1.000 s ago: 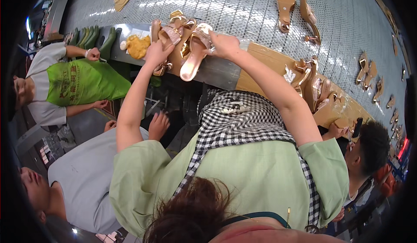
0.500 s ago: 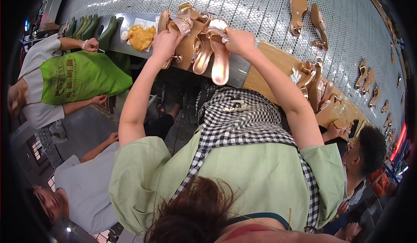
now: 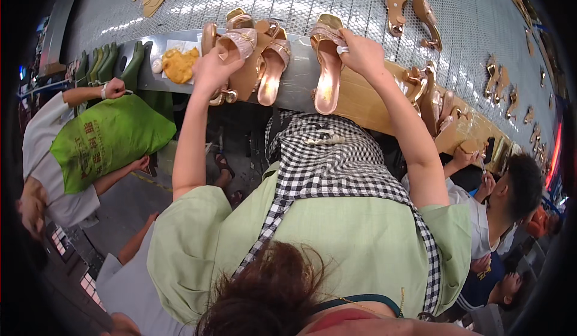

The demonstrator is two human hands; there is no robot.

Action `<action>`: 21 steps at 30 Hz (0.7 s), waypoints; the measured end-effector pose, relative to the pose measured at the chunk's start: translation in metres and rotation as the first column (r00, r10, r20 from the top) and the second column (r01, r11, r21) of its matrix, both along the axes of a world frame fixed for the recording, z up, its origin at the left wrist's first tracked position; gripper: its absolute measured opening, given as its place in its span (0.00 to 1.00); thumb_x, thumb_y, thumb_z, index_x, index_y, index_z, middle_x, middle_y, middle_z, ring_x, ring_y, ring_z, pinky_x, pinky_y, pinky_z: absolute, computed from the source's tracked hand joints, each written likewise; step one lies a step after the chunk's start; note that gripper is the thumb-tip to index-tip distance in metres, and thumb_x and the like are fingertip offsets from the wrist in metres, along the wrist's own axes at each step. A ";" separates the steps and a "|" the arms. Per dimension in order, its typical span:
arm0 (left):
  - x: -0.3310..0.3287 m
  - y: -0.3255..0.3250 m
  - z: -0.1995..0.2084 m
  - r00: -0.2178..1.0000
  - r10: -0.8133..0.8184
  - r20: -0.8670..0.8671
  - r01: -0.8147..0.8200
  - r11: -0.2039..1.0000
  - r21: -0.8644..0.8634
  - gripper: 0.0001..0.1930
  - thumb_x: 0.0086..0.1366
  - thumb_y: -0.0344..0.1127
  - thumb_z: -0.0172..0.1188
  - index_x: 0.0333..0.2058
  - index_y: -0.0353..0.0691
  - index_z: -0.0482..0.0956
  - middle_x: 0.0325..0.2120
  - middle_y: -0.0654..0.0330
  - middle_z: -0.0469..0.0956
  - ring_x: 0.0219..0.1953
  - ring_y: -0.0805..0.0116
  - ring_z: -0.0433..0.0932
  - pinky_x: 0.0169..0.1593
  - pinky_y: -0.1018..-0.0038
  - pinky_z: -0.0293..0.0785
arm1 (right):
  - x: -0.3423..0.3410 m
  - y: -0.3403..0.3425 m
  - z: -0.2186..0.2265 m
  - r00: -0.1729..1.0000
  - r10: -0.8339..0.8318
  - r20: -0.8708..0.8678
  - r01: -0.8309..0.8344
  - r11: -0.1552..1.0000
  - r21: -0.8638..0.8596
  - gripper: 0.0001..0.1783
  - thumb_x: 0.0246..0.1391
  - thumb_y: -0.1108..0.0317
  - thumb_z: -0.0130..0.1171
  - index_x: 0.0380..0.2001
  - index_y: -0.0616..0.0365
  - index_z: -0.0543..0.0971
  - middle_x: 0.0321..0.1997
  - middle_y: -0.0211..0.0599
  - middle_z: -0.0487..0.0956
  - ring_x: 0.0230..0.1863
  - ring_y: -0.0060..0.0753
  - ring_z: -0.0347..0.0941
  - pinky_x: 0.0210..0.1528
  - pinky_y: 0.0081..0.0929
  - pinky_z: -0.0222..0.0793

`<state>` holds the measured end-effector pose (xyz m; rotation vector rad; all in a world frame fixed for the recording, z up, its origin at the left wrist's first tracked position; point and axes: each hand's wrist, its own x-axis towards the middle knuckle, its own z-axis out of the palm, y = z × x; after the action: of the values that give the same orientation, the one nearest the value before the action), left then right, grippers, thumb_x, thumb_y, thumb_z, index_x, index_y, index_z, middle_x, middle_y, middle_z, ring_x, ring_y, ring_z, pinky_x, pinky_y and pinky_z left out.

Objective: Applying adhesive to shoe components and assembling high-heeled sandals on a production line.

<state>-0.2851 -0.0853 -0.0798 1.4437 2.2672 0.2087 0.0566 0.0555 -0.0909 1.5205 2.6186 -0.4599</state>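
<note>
My right hand (image 3: pixel 365 56) has its fingers closed on the upper edge of a rose-gold heeled sandal (image 3: pixel 327 86), which lies sole-down with its shiny insole facing me. To its left is a similar sandal (image 3: pixel 271 79) with a pinkish strap, touched by neither hand. My left hand (image 3: pixel 214 70) is closed around part of another rose-gold sandal (image 3: pixel 242 40) in a cluster on the bench edge. Its fingertips are partly hidden behind the shoe. More sandals (image 3: pixel 210 35) crowd beside that hand, one showing its tan sole.
Behind the bench runs a metal mesh conveyor (image 3: pixel 264 2) carrying sandals (image 3: pixel 396 6). On the left are a lump of yellow paste (image 3: pixel 179 65) and green shoe lasts (image 3: pixel 108 62). Cardboard (image 3: pixel 360 98) and piled sandals (image 3: pixel 430 104) lie right. A person in a green apron (image 3: pixel 111 137) stands left; others sit nearby.
My right hand has moved right with its sandal, opening a gap from the middle sandal. My left hand has shifted slightly left and stays at the cluster.
</note>
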 end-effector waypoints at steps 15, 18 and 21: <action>0.167 0.028 0.035 0.082 0.153 0.985 -0.315 0.942 -0.120 0.29 0.68 0.52 0.60 0.53 0.37 0.61 0.33 0.60 0.74 0.28 0.77 0.74 0.23 0.81 0.70 | 0.019 0.006 0.025 0.996 -0.047 -0.081 0.053 0.995 0.083 0.19 0.51 0.51 0.60 0.42 0.51 0.77 0.30 0.40 0.84 0.32 0.47 0.82 0.31 0.45 0.76; 0.194 0.032 0.037 0.246 0.156 0.957 -0.407 0.912 -0.044 0.32 0.66 0.41 0.65 0.58 0.37 0.55 0.43 0.54 0.75 0.36 0.72 0.78 0.30 0.77 0.77 | 0.031 0.007 0.028 0.989 -0.061 -0.136 0.090 0.972 0.218 0.16 0.44 0.57 0.62 0.35 0.54 0.78 0.25 0.38 0.83 0.28 0.43 0.82 0.25 0.43 0.74; 0.186 0.024 0.052 0.135 0.156 0.978 -0.382 0.919 -0.094 0.35 0.64 0.33 0.68 0.59 0.38 0.52 0.49 0.52 0.75 0.40 0.70 0.78 0.34 0.73 0.80 | 0.036 -0.006 0.046 0.973 -0.065 -0.222 0.133 0.942 0.307 0.12 0.38 0.62 0.62 0.28 0.55 0.78 0.22 0.37 0.82 0.23 0.40 0.81 0.18 0.42 0.69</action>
<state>-0.0991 -0.0608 -0.0275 0.4935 1.2876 1.1474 0.0921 0.0493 -0.0445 1.7961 2.9029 -0.2158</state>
